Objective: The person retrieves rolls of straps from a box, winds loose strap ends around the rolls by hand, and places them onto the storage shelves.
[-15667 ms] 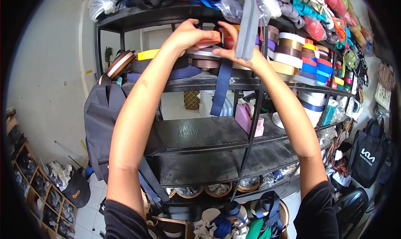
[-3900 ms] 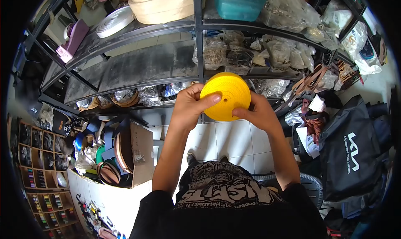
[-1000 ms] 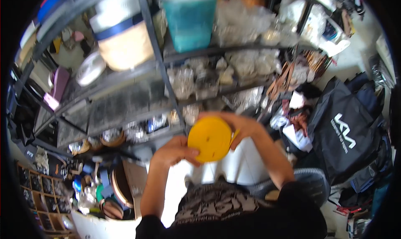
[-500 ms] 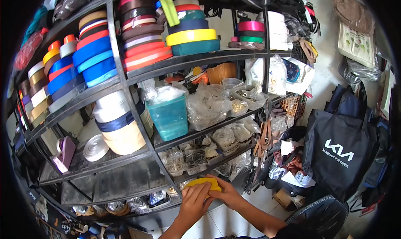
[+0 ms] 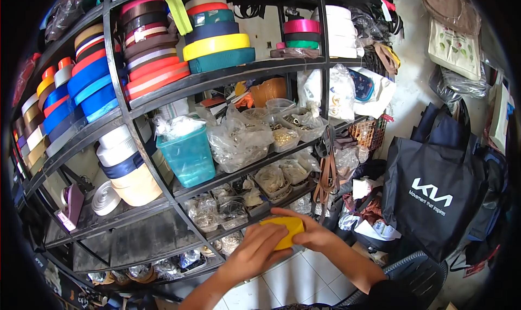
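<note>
A bright yellow piece [image 5: 294, 227], which looks like a small roll of strap, is held between both hands in front of the lower shelves. My left hand [image 5: 258, 247] lies over its near left side with the fingers bent across it. On the far right side, my right hand [image 5: 307, 231] grips it, the fingers running along its back edge. Much of the yellow roll is covered by my fingers, so its full shape is hidden.
A black metal shelf rack [image 5: 228, 69] fills the left and middle, stacked with strap rolls [image 5: 217, 48]. A teal bin [image 5: 187, 158] and bagged metal fittings [image 5: 239, 142] stand on the middle shelf. To the right hang a black bag [image 5: 429, 180] and a curved black rim [image 5: 418, 264].
Both hands have moved slightly right and nearer with the yellow roll, and more of its side now shows. The view has shifted, so the shelves sit further left.
</note>
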`<state>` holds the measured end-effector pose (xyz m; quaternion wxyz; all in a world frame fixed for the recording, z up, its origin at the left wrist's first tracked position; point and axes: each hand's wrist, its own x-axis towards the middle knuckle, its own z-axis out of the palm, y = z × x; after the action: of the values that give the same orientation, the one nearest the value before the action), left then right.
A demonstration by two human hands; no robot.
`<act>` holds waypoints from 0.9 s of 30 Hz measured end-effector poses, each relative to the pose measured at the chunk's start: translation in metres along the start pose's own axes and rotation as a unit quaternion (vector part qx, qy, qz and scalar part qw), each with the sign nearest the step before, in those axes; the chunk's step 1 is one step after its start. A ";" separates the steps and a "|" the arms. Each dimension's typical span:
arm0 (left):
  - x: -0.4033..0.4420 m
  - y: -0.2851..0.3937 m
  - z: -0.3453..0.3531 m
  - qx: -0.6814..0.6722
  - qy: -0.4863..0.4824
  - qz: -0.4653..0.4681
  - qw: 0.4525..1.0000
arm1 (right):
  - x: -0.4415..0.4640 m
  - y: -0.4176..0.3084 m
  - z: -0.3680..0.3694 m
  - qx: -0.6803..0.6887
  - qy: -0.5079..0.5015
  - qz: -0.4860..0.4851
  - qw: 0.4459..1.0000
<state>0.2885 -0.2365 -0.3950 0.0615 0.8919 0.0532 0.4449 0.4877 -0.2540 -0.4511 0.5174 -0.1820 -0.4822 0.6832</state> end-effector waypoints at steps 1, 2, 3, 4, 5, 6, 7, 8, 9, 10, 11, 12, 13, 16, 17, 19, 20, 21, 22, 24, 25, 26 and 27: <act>0.005 -0.005 0.000 0.001 -0.005 0.007 1.000 | 0.000 -0.009 0.005 -0.016 0.018 -0.009 1.000; 0.011 -0.011 -0.001 0.004 -0.011 0.017 1.000 | 0.000 -0.016 0.004 -0.003 0.018 -0.008 1.000; 0.018 -0.013 -0.003 -0.011 -0.021 0.019 1.000 | 0.002 -0.021 0.003 0.009 0.017 -0.009 1.000; 0.022 -0.018 -0.004 -0.018 -0.026 0.022 0.999 | 0.005 -0.026 0.001 0.023 0.016 -0.011 1.000; 0.025 -0.025 -0.003 -0.026 -0.032 0.025 0.999 | 0.006 -0.033 -0.005 0.007 0.007 0.020 1.000; 0.029 -0.030 -0.003 -0.034 -0.039 0.028 0.998 | 0.007 -0.040 -0.009 -0.010 -0.001 0.034 0.999; 0.034 -0.034 -0.003 -0.052 -0.040 0.039 0.997 | 0.009 -0.046 -0.012 -0.026 -0.009 0.047 0.999; 0.040 -0.040 -0.005 -0.060 -0.047 0.053 0.996 | 0.013 -0.055 -0.015 -0.045 -0.015 0.057 0.997; 0.046 -0.045 -0.006 -0.069 -0.053 0.066 0.994 | 0.015 -0.065 -0.013 -0.077 -0.007 0.059 0.995; 0.052 -0.051 -0.005 -0.082 -0.058 0.076 0.992 | 0.018 -0.074 -0.012 -0.107 0.007 0.032 0.994; 0.061 -0.060 -0.006 -0.068 -0.068 0.093 0.991 | 0.020 -0.083 -0.013 -0.137 0.023 0.006 0.990; 0.076 -0.066 -0.007 -0.056 -0.062 0.104 0.991 | 0.024 -0.096 -0.013 -0.170 0.039 -0.020 0.985; 0.096 -0.071 -0.011 -0.041 -0.055 0.117 0.991 | 0.028 -0.113 -0.011 -0.206 0.069 -0.060 0.974; 0.163 -0.080 -0.023 0.140 0.044 0.191 0.971 | 0.052 -0.174 -0.002 -0.296 0.169 -0.176 0.923; 0.188 -0.086 -0.026 0.198 0.090 0.219 0.951 | 0.063 -0.198 -0.003 -0.342 0.199 -0.205 0.895; 0.238 -0.101 -0.034 0.286 0.145 0.247 0.915 | 0.086 -0.250 -0.005 -0.452 0.242 -0.289 0.809; 0.263 -0.109 -0.036 0.320 0.171 0.255 0.896 | 0.099 -0.277 -0.007 -0.514 0.249 -0.343 0.746; 0.287 -0.116 -0.039 0.323 0.170 0.246 0.898 | 0.111 -0.303 -0.011 -0.546 0.277 -0.361 0.703; 0.307 -0.120 -0.041 0.321 0.172 0.221 0.905 | 0.123 -0.327 -0.016 -0.576 0.303 -0.377 0.658; 0.343 -0.128 -0.045 0.319 0.176 0.168 0.916 | 0.146 -0.369 -0.015 -0.611 0.308 -0.399 0.610; 0.363 -0.137 -0.046 0.313 0.191 0.159 0.917 | 0.162 -0.387 -0.018 -0.624 0.294 -0.424 0.587; 0.382 -0.148 -0.046 0.306 0.206 0.149 0.917 | 0.171 -0.401 -0.023 -0.641 0.310 -0.415 0.566; 0.398 -0.159 -0.045 0.299 0.221 0.138 0.918 | 0.181 -0.412 -0.025 -0.661 0.326 -0.414 0.534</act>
<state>0.4846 -0.0170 -0.0797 -0.2835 0.7462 0.0719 0.5981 0.6530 -0.0824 -0.0683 0.5958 -0.4626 -0.6160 -0.2272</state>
